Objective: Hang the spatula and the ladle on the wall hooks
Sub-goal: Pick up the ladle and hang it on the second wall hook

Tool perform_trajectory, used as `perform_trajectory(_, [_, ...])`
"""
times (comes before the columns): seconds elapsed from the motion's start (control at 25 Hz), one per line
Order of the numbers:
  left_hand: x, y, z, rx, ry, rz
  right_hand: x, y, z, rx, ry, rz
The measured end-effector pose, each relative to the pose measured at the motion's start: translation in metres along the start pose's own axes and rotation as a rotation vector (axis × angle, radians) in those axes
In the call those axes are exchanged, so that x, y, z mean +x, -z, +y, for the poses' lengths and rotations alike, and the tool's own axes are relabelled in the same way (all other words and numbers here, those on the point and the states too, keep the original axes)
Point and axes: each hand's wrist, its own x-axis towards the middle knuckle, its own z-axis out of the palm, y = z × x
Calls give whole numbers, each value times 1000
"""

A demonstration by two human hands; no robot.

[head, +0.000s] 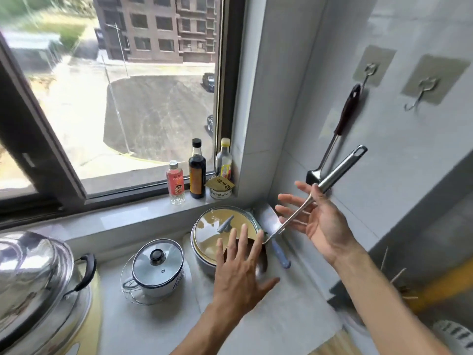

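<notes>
The ladle [320, 196] was held aloft over the right end of the table [281, 316], its steel handle slanting up toward the wall so that the eyelet at the handle's tip pointed at the free hook [419, 94], a pose that suited threading the hole over the prong. Its bowl hung low, largely hidden behind the left hand [240, 267]. The right hand [320, 219] carried the handle across the palm near the thumb; its grip was loose and wide, the fingers [289, 211] spread rather than curled, and whether the thumb pinched the shaft could not be told. The left hand was flat and open, fingers splayed, close in front of the bowl; contact with it was not visible, and it appeared to steady or guard the bowl. The spatula [337, 129] already hung by its dark handle from the neighbouring hook [369, 70], blade down, so only the ladle remained. Below lay a lidded pot [217, 231], a cleaver [276, 237] beside it, a small glass-lidded pot [158, 267], and bottles [197, 170] on the windowsill.
</notes>
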Motion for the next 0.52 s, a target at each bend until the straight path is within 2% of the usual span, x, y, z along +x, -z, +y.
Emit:
perform_trajectory(0.24, [83,22,69,-129,-90,126,18,16,-115,-153,145,5])
perform_trajectory(0.52, [104,7,121,-250,-33,28,35,41,-134,-280,98,51])
